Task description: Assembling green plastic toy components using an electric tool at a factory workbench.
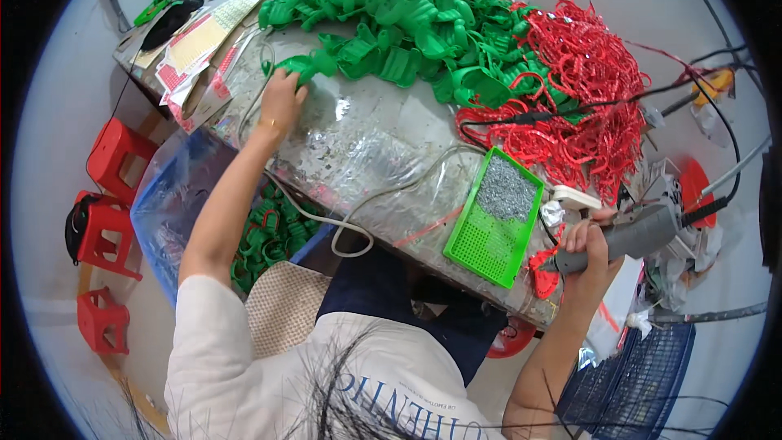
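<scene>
Green moulded plastic part (pixel 308 65) is located over the far left portion of the tabletop (pixel 350 126), at the left hand (pixel 283 102). Fingers of that hand are bent and closed on the part's near side; the part's outline is slightly blurred. Right hand (pixel 588 246) is wrapped around a grey corded power screwdriver (pixel 639 236) at the near right corner, with the tool's nose pointing left. Beneath the nose lies a red-orange plastic piece (pixel 547 279); contact between the two cannot be confirmed.

Along the far side, a large heap of similar green parts (pixel 399 4) runs from left to right, just beyond the left hand. At its right end, a tangled pile of red plastic strips (pixel 590 73) adjoins it. A bright green perforated tray (pixel 489 257) is set at an angle left of the right hand, small silver metal pieces (pixel 509 187) gathered in its far portion. A pale cable (pixel 419 183) loops across the middle and over the near edge.

Printed paper sheets (pixel 195 49) lie at the far left. Below the near left edge, a blue bin (pixel 155 204) with clear plastic film contains green pieces with red portions (pixel 273 240).
</scene>
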The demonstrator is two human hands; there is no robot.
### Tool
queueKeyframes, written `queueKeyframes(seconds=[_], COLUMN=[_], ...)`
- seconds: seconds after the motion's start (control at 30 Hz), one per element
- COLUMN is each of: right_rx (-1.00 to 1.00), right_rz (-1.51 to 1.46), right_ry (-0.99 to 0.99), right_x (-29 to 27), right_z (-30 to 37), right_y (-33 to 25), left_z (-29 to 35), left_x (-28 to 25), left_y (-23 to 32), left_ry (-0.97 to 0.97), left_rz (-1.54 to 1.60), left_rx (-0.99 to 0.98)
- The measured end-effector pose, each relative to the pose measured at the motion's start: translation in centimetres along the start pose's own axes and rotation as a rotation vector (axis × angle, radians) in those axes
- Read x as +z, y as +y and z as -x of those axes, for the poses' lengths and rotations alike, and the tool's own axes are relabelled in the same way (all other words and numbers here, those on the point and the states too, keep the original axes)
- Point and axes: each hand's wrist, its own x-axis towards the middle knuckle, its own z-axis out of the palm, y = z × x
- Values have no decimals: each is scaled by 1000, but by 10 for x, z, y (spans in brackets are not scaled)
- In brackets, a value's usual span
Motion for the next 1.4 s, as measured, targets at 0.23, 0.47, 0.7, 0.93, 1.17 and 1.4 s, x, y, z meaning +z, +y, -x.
queueKeyframes(seconds=[0.23,0.47,0.7,0.93,1.17,1.4], right_rx=[-8,-3,-20,-39,-285,151], right_rz=[18,0,4,92,310,486], right_ry=[-74,-51,-61,-53,53,-431], right_x=[7,-2,-5,-2,-9,-16], right_z=[-15,-15,-12,-22,-14,32], right_y=[7,12,7,12,13,29], left_z=[54,20,-4,47,68,101], left_x=[-11,-13,-7,-30,-56,-76], left_y=[42,37,16,122,162,236], left_ry=[-135,-166,66,-597,-401,-480], left_rz=[284,1169,2147,847,612,965], left_rx=[6,-706,-959,-154,267,303])
